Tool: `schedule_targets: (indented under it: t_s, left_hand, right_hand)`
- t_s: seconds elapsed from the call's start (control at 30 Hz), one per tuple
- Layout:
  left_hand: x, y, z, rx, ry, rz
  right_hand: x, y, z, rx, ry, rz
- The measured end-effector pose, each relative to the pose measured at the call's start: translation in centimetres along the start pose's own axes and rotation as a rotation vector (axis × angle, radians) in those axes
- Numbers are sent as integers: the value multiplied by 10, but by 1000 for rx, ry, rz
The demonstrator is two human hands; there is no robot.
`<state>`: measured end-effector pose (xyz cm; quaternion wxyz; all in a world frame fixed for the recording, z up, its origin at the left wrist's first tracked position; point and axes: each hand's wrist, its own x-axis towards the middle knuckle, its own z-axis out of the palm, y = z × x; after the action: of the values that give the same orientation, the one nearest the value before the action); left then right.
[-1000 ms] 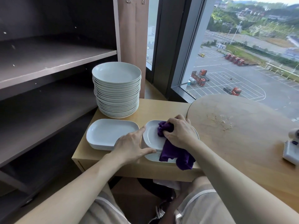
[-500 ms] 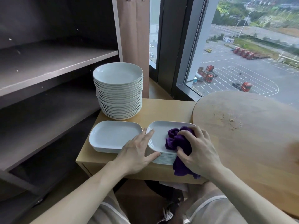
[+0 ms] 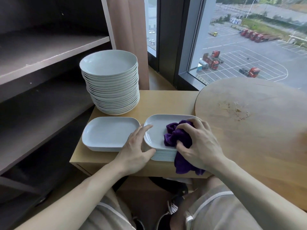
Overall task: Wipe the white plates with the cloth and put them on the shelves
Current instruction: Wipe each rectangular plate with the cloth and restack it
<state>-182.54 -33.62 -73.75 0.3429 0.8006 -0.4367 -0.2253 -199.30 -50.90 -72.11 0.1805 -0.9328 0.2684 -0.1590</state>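
Observation:
A stack of white rectangular plates [image 3: 156,130] sits at the front of the small wooden cabinet top [image 3: 166,100]. My right hand [image 3: 199,143] grips a bunched purple cloth [image 3: 177,136] and presses it onto the top plate's right half. My left hand [image 3: 137,146] steadies the stack's left edge, fingers on the rim and thumb against the side. To the left lies another white rectangular plate [image 3: 109,132]. Behind it stands a tall stack of round white plates [image 3: 109,80].
Dark bare shelves [image 3: 49,47] fill the left side, right beside the cabinet. A round wooden tabletop [image 3: 257,122] adjoins on the right. A window [image 3: 249,39] and a curtain [image 3: 129,30] are behind. My knees are below the cabinet's front edge.
My right hand has carried the cloth from the plate's left part to its right half and keeps rubbing there. My left hand stays on the stack's left edge.

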Motion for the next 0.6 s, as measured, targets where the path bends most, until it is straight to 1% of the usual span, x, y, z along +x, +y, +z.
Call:
schedule_targets:
  t_s: [0.23,0.4,0.53,0.6]
  left_hand:
    - [1,8,4,-192,58,-102]
    - [5,10,5,-338,81,-137]
    - [14,9,3,-463,90,-263]
    - [17,10,3,-520,90,-295]
  right_hand:
    - [1,-2,2,32,34,7]
    - [2,-1,2,39,38,7]
    - [2,-3,4,46,53,10]
    - [2,-4,4,53,57,3]
